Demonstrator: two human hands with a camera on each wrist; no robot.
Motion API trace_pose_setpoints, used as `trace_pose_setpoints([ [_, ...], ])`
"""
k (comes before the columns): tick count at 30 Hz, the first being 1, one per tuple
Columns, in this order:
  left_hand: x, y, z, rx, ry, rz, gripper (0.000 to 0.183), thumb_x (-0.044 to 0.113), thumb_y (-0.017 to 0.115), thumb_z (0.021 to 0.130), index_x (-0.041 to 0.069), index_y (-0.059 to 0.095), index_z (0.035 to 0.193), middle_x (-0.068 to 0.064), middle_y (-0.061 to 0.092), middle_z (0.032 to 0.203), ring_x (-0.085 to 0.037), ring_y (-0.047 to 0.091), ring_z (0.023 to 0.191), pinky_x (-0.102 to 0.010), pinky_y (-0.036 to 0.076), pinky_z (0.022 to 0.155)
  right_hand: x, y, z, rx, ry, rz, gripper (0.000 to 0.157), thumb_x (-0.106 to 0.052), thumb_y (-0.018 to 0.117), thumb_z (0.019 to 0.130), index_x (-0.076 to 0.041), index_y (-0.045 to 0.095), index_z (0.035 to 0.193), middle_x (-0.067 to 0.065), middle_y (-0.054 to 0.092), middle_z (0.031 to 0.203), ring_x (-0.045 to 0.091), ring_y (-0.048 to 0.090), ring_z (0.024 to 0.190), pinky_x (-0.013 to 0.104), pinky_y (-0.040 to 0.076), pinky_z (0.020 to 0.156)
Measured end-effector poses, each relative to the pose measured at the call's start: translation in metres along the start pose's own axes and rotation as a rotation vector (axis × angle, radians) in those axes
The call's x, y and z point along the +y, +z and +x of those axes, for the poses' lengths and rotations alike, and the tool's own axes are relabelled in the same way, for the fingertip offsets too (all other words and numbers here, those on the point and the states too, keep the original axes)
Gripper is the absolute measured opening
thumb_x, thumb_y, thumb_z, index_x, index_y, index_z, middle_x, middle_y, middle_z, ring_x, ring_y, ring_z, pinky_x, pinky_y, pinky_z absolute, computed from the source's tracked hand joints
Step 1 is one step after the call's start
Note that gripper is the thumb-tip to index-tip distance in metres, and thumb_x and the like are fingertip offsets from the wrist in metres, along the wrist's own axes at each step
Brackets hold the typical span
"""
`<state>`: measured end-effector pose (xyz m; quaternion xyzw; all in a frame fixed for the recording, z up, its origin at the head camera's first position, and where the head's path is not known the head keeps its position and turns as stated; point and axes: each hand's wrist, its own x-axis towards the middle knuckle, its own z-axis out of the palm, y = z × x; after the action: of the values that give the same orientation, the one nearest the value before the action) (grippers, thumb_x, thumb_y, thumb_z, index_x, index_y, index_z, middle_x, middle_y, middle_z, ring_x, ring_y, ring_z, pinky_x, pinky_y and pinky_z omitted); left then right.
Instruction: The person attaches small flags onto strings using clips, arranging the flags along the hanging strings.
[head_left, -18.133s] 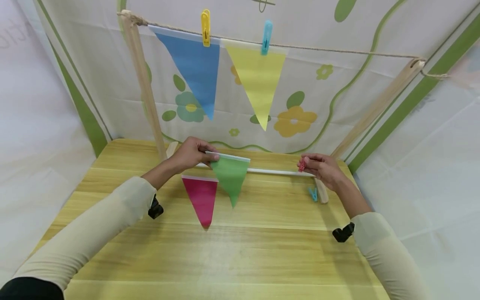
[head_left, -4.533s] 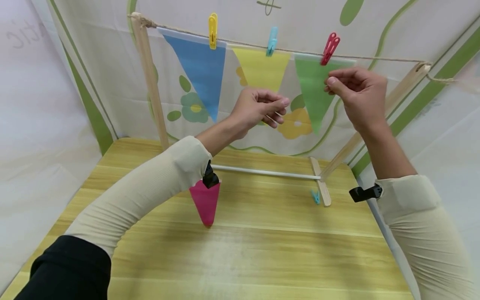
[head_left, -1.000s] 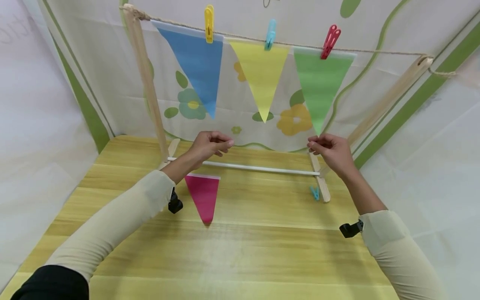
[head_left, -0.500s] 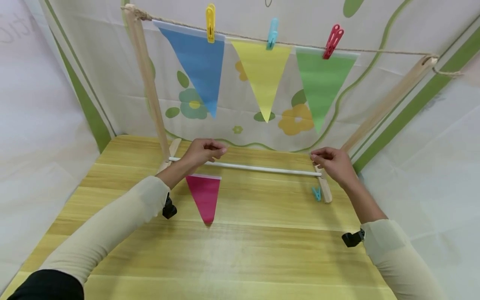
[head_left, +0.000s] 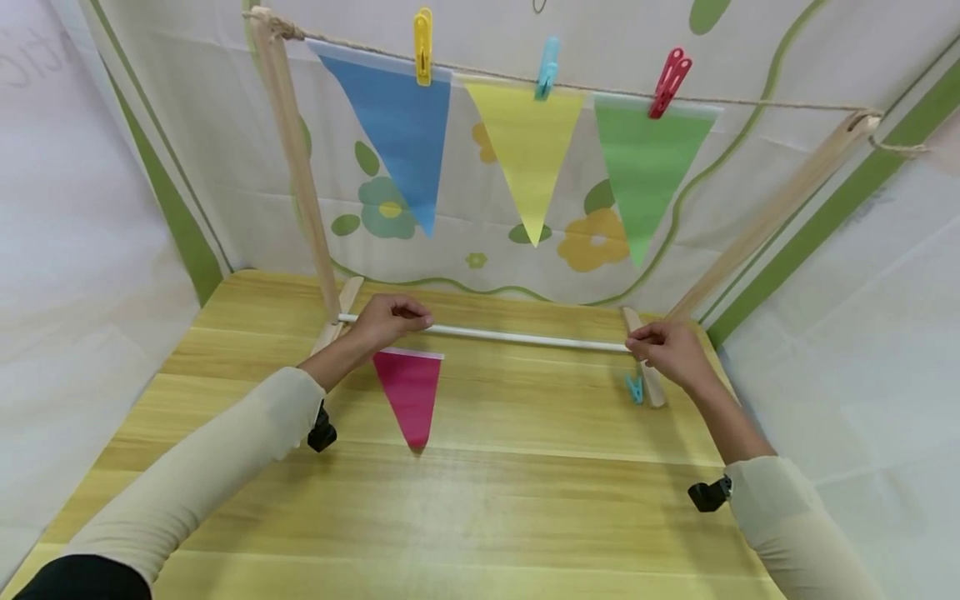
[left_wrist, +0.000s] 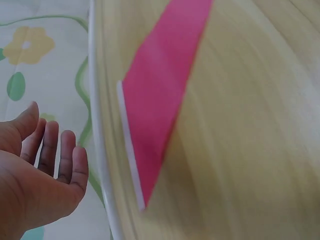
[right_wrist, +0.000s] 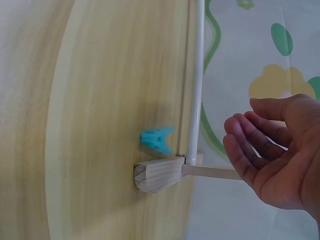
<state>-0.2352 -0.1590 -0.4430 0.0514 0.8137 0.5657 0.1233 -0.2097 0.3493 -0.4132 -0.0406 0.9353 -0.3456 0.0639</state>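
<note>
A pink triangular pennant (head_left: 408, 396) with a white top edge lies on the table, close to my left hand (head_left: 386, 321). That hand holds nothing; its fingers are loosely bent in the left wrist view. My right hand (head_left: 667, 354) is also bare, above the right foot of the wooden frame, near a small blue clothespin (head_left: 634, 389) on the table. Along the twine hang a blue pennant (head_left: 401, 125) under a yellow clothespin (head_left: 423, 46), a yellow pennant (head_left: 528, 142) under a light-blue clothespin (head_left: 547, 68), and a green pennant (head_left: 648, 167) under a red clothespin (head_left: 670, 82).
Two wooden posts, left (head_left: 295, 167) and right (head_left: 780, 212), carry the twine (head_left: 765, 103). A white rod (head_left: 517, 337) joins their feet low over the wood-grain table (head_left: 480, 508). Behind hangs a flower-printed cloth (head_left: 247, 225).
The green pennant went from my left hand onto the twine, with the red clothespin on it. Both hands have since come down from the line, still lowering in the last second.
</note>
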Motion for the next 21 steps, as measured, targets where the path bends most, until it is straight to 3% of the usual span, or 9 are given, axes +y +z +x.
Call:
trace_pose_setpoints([
  [4,-0.008,-0.001,-0.001,0.009,-0.001,0.056,0.027,0.026,0.081,0.108,0.005,0.083,0.126,-0.013,0.078,0.124,-0.031,0.071,0.115,-0.05,0.06,0.107,0.006,0.001,-0.001,-0.045,0.018,-0.062,0.044,-0.036,0.069,0.115,0.004,0.075,0.133,0.025,0.082,0.114,0.036,0.079,0.097,0.035,0.067,0.078],
  [8,-0.015,-0.002,-0.004,0.003,-0.011,0.065,0.026,0.024,0.081,0.108,0.004,0.082,0.125,-0.013,0.079,0.12,-0.033,0.072,0.114,-0.048,0.061,0.102,0.012,0.001,-0.002,-0.067,0.026,-0.083,0.044,-0.034,0.069,0.115,0.006,0.074,0.132,0.028,0.081,0.118,0.038,0.08,0.098,0.047,0.071,0.084],
  [11,-0.019,-0.003,-0.006,0.01,-0.028,0.077,0.025,0.023,0.082,0.108,0.004,0.082,0.125,-0.011,0.078,0.116,-0.028,0.071,0.109,-0.043,0.06,0.095,0.016,0.002,-0.003,-0.075,0.044,-0.086,0.042,-0.032,0.07,0.114,0.007,0.074,0.13,0.029,0.081,0.118,0.039,0.081,0.098,0.052,0.072,0.086],
  [17,-0.028,-0.007,-0.009,0.038,-0.044,0.144,0.025,0.021,0.082,0.107,0.003,0.082,0.123,-0.013,0.077,0.115,-0.023,0.069,0.104,-0.028,0.056,0.081,0.026,0.004,-0.006,-0.109,0.114,-0.125,0.042,-0.035,0.074,0.111,0.005,0.075,0.124,0.023,0.08,0.115,0.034,0.078,0.096,0.043,0.068,0.078],
  [21,-0.034,-0.011,-0.01,0.039,-0.041,0.173,0.024,0.017,0.082,0.106,0.0,0.081,0.123,-0.018,0.079,0.116,-0.024,0.071,0.104,-0.024,0.056,0.079,0.033,0.008,-0.008,-0.12,0.136,-0.178,0.04,-0.037,0.077,0.109,0.002,0.077,0.118,0.019,0.079,0.111,0.027,0.074,0.092,0.035,0.061,0.073],
])
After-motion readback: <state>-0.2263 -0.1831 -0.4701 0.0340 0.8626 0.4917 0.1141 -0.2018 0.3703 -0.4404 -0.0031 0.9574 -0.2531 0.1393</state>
